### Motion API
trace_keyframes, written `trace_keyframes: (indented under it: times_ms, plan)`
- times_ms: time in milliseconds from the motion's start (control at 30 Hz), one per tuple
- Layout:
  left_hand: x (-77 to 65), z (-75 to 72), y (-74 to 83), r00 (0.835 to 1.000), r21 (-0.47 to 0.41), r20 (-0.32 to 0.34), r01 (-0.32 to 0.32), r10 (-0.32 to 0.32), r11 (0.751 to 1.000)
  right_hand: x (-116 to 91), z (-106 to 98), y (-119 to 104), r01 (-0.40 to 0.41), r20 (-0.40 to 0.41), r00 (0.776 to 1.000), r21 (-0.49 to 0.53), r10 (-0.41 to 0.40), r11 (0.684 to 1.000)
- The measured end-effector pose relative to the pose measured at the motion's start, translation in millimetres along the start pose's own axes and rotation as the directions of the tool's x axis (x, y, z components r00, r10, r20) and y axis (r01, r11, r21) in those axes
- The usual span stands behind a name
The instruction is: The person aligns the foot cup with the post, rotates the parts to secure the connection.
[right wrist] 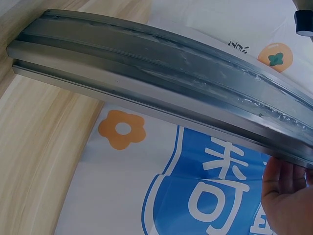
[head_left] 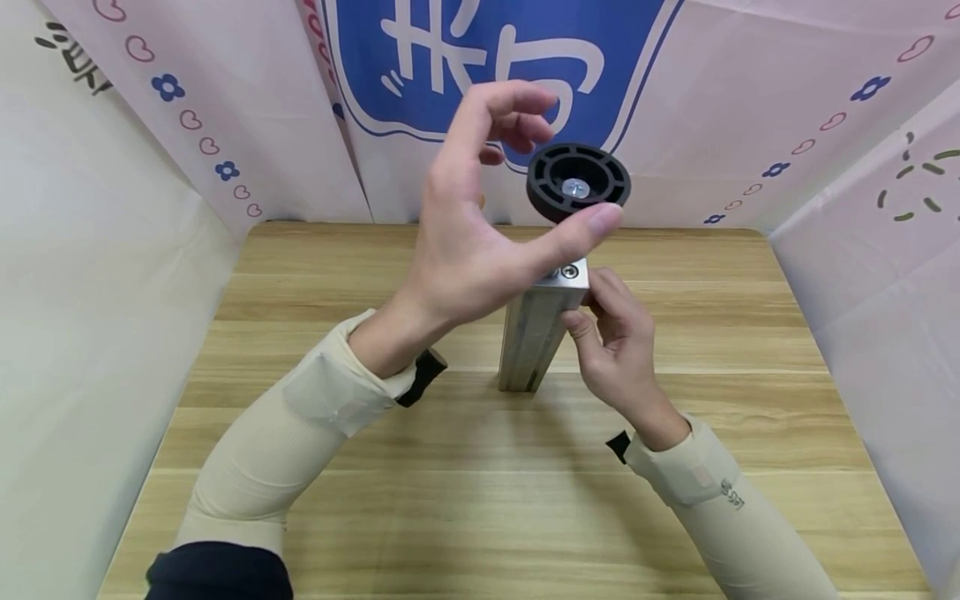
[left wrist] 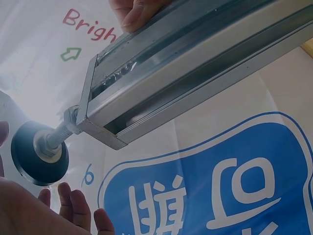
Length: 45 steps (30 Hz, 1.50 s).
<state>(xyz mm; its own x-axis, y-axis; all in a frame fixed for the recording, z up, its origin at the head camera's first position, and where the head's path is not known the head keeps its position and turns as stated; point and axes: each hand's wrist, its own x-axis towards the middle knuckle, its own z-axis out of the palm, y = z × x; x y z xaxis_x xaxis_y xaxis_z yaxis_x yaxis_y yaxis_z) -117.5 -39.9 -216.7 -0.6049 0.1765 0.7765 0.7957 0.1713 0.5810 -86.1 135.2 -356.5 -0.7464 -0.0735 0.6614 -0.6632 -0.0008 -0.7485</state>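
Observation:
A silver aluminium profile (head_left: pixel 528 342) stands upright on the wooden table, a metal end plate (left wrist: pixel 89 90) with bolts at its top. From the plate rises a threaded rod (left wrist: pixel 59 135) bearing a round black levelling foot (head_left: pixel 617 179), with a screw head in its hollow centre. My left hand (head_left: pixel 468 233) is spread around the foot, the thumb overlapping its near rim in the head view and the other fingers bent and apart on the far side. My right hand (head_left: pixel 618 346) grips the profile just below the end plate, between thumb and fingers.
The wooden table (head_left: pixel 465 517) carries the profile near its middle. Printed white cloth walls (head_left: pixel 697 108) enclose the back and both sides. A black wrist mount (head_left: pixel 422 377) sticks out under the left cuff, and another (head_left: pixel 618 447) by the right cuff.

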Motion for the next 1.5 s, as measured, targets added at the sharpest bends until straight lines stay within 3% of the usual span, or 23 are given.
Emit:
trace_keyframes:
  times_ms: [900,1333,1500]
  plan:
    - [0.1,-1.0,-1.4,1.000,0.017,0.016,0.008,-0.008,1.000,0.4,-0.4,0.1,0.007,-0.011,1.000,0.017,-0.007,1.000]
    - [-1.3,-0.8,-3.0,0.999,-0.129,0.052,-0.003,0.009,0.992,0.3,0.0,-0.9,-0.005,-0.016,1.000,-0.003,0.005,1.000]
    - [-1.5,-0.6,-2.3,0.998,-0.130,0.058,-0.001,0.009,0.992,0.6,-0.3,-1.6,-0.006,-0.011,1.000,-0.008,0.006,1.000]
